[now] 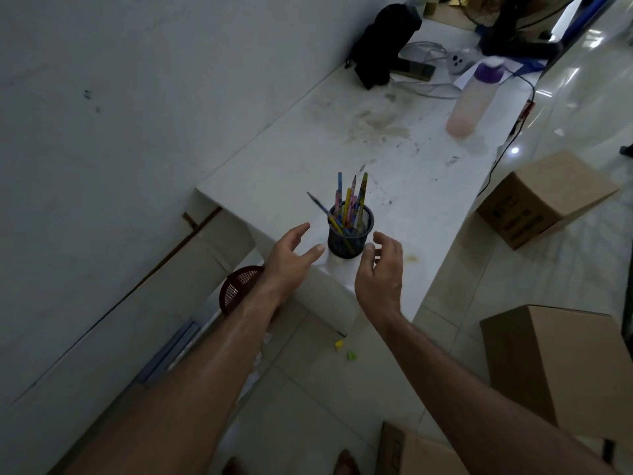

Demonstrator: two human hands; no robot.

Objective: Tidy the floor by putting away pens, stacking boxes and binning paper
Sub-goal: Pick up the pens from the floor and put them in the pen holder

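Observation:
A black mesh pen cup [350, 236] stands near the front corner of the white table [404, 186], filled with several coloured pens and pencils [351, 200]. My left hand [291, 257] hovers just left of the cup, fingers spread and empty. My right hand [382, 269] hovers just right of it, fingers loosely curved, holding nothing. Neither hand touches the cup. Cardboard boxes lie on the tiled floor: one at the right [544, 200], one at the lower right [561, 368], one at the bottom edge [411, 450]. A red mesh bin [239, 286] sits under the table.
A pink bottle with a purple cap [474, 101], a black bag [387, 42], cables and a power strip [459, 61] sit farther along the table. Small yellow and green scraps [344, 349] lie on the floor. The wall runs along the left.

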